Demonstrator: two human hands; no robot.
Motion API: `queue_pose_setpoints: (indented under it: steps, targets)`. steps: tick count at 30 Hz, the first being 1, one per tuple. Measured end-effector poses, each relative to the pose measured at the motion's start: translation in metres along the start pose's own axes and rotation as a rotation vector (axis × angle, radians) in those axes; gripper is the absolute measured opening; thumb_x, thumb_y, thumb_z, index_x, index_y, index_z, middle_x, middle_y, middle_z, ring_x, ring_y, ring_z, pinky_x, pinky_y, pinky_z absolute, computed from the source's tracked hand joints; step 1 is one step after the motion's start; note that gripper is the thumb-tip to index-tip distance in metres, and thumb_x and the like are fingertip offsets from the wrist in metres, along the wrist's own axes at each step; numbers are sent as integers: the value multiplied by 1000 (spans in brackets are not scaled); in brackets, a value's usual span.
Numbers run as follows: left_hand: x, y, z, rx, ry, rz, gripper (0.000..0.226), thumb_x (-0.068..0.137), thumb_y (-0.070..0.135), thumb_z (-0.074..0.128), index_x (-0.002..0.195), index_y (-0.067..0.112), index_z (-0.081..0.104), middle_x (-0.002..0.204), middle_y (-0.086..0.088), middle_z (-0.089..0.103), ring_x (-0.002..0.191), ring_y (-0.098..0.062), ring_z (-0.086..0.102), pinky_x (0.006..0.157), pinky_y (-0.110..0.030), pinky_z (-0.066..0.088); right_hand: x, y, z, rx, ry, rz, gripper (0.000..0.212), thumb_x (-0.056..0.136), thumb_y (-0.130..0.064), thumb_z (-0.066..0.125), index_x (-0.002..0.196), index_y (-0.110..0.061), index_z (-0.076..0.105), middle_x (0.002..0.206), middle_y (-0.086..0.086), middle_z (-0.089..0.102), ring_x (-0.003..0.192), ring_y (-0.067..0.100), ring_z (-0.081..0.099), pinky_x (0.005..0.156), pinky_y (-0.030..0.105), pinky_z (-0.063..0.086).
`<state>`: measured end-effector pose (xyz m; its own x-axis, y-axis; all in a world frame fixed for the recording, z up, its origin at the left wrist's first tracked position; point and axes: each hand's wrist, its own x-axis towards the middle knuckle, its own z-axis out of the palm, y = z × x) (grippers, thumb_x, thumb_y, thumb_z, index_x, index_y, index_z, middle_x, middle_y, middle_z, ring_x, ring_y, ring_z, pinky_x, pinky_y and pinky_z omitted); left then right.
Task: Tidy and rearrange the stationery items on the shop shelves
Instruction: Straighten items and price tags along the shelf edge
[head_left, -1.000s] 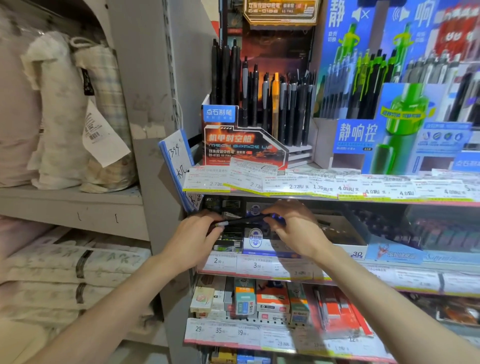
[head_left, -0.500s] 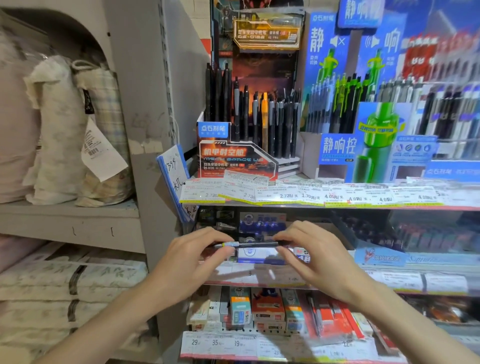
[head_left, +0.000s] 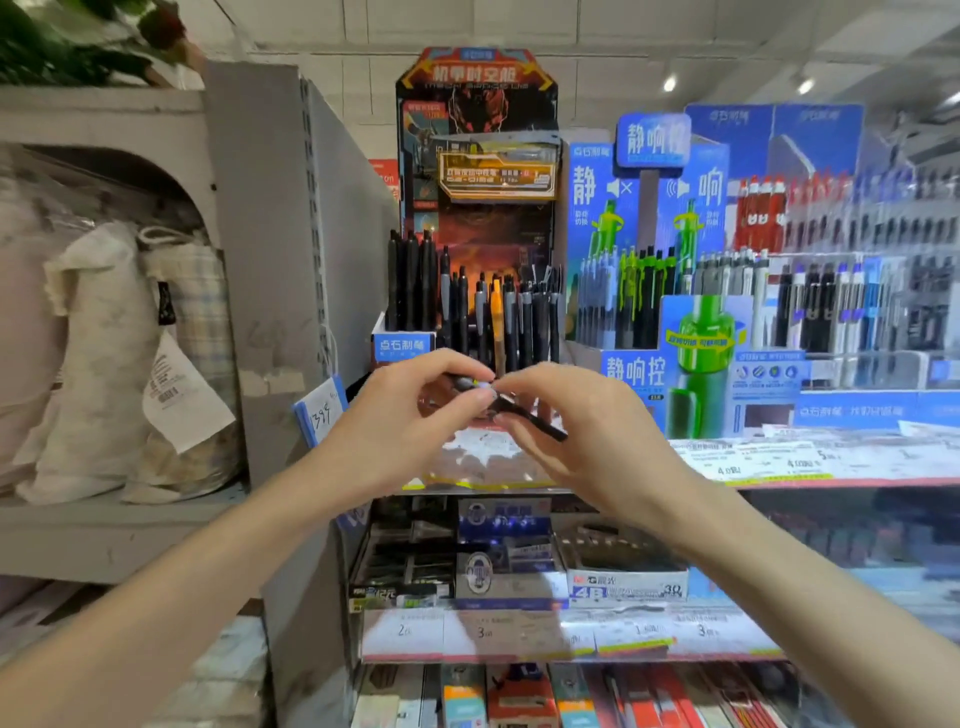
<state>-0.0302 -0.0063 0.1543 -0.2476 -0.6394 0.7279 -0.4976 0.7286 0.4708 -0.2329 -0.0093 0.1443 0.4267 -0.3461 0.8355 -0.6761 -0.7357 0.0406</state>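
Moved: my two hands and the pen between them have risen from in front of the lower shelf to the level of the upper one; they now sit closer together, before the black-and-orange display.

Item: one dark pen (head_left: 524, 413), lying slanted, its far end down to the right. My left hand (head_left: 410, 421) pinches the upper-left end with curled fingertips; my right hand (head_left: 576, 431) curls round the barrel from the other side. Both grasp it; neither is slack. The frame is blurred at the meeting point, so I cannot tell whether a cap is being fitted.

Handling, as I judge it: turn the pen upright, tip down, let the left hand go, and lower it with the right into a free slot among like pens, without knocking the neighbours askew.

Containers:
- Black-and-orange display stand (head_left: 478, 156): upright black and grey pens in stepped rows, one orange among them; the nearest home for my pen, by colour.
- Blue display stand (head_left: 649, 364), just beside it to the right: rows of pens with green, black and pale barrels.
- Lower shelf, white box marked 4B (head_left: 628, 587): contents too dim to name.
- Lower shelf, blue box (head_left: 504, 519): contents not legible.
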Motion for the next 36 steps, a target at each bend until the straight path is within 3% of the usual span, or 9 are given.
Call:
queue_pose_setpoints:
  steps: [3, 7, 9, 12, 15, 21, 27, 36]
  targets:
    - [19, 0, -2, 29, 14, 13, 17, 93, 33, 66, 110, 33, 66, 88, 12, 70, 82, -6, 68, 79, -30, 55, 18, 9, 1, -1, -4, 27, 23, 91, -25, 68, 115, -24, 68, 97, -9, 68, 76, 3, 51, 71, 37, 54]
    - [33, -10, 0, 159, 65, 26, 38, 93, 37, 64, 129, 32, 55, 92, 15, 66, 88, -2, 63, 80, -22, 51, 30, 24, 1, -67, -51, 102, 20, 94, -29, 66, 112, -21, 66, 96, -9, 60, 81, 16, 60, 75, 42, 54]
    - [36, -21, 1, 345, 95, 115, 42, 94, 36, 61, 134, 28, 53, 100, 15, 64, 93, -2, 59, 82, -25, 51, 33, 33, 0, -79, -3, 170, 17, 93, -30, 67, 107, -20, 67, 90, -11, 60, 77, 14, 59, 75, 41, 54]
    - [35, -39, 4, 707, 50, 319, 39, 95, 31, 59, 132, 21, 58, 111, 5, 60, 104, -15, 54, 87, -35, 49, 42, 44, 1, -31, 93, 298, 21, 93, -34, 68, 107, -19, 69, 88, -8, 68, 76, 12, 63, 79, 40, 55]
    - [35, -47, 10, 852, -11, 362, 36, 94, 30, 59, 129, 22, 61, 112, 4, 59, 106, -19, 54, 90, -40, 46, 57, 47, 4, 38, 144, 394, 30, 94, -37, 65, 114, -15, 69, 93, -6, 71, 80, 13, 66, 83, 40, 56]
    - [35, -47, 11, 841, -24, 330, 39, 91, 23, 63, 130, 23, 61, 116, 5, 59, 110, -19, 53, 92, -40, 46, 78, 50, 17, 124, 158, 493, 32, 96, -37, 61, 119, -15, 64, 95, -6, 73, 79, 12, 70, 88, 40, 55]
    - [32, -47, 10, 822, -35, 313, 45, 90, 19, 63, 135, 23, 58, 121, 4, 58, 112, -18, 52, 94, -40, 45, 84, 51, 26, 110, 109, 548, 29, 96, -34, 61, 118, -15, 65, 100, -3, 75, 96, 17, 69, 92, 36, 52]
    - [30, -50, 12, 784, -31, 301, 47, 91, 20, 62, 137, 23, 56, 125, 5, 56, 115, -15, 49, 95, -37, 44, 87, 50, 25, 14, 48, 553, 25, 98, -25, 58, 116, -9, 65, 103, 8, 74, 100, 28, 67, 96, 46, 50]
